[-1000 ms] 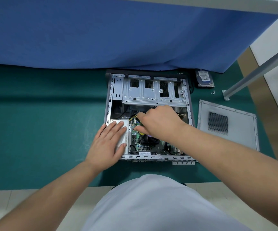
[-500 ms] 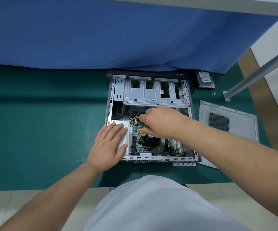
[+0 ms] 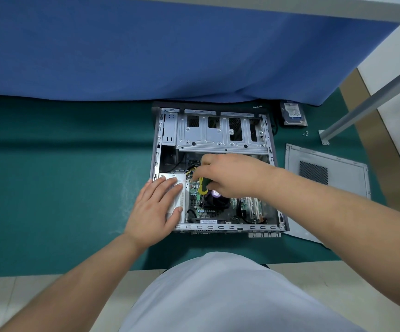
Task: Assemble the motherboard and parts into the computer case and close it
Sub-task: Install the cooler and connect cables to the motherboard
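- A blue cloth [image 3: 146, 49] hangs as a backdrop along the far edge of the work area.
- The tabletop [image 3: 62, 188] carries a dark green mat, and every item lies on it.
- The computer case [image 3: 157, 149] lies on its side at centre, open side up, its far end touching the foot of the blue cloth.
- The side panel [image 3: 337, 164], grey with a mesh vent, lies flat on the mat just right of the case, detached.
- The drive cage [image 3: 220, 137], bare silver sheet metal, fills the far section of the case.
- The motherboard [image 3: 220, 212] sits inside the near section of the case, with a black cooler fan [image 3: 215, 200] mounted near its centre.
- The power supply [image 3: 182, 200], a silver box, occupies the near left corner of the case beside the motherboard.
- The left hand [image 3: 157, 207] lies flat on the power supply, fingers straight and spread, gripping nothing.
- The right hand [image 3: 227, 174] reaches over the motherboard, fingers curled around a screwdriver [image 3: 202, 185] with a green and yellow handle; the tip is hidden.
- A hard drive [image 3: 293, 113] with a blue label lies beyond the far right corner of the case, apart from it.
- Small loose screws [image 3: 305, 133] lie on the mat just right of the hard drive.
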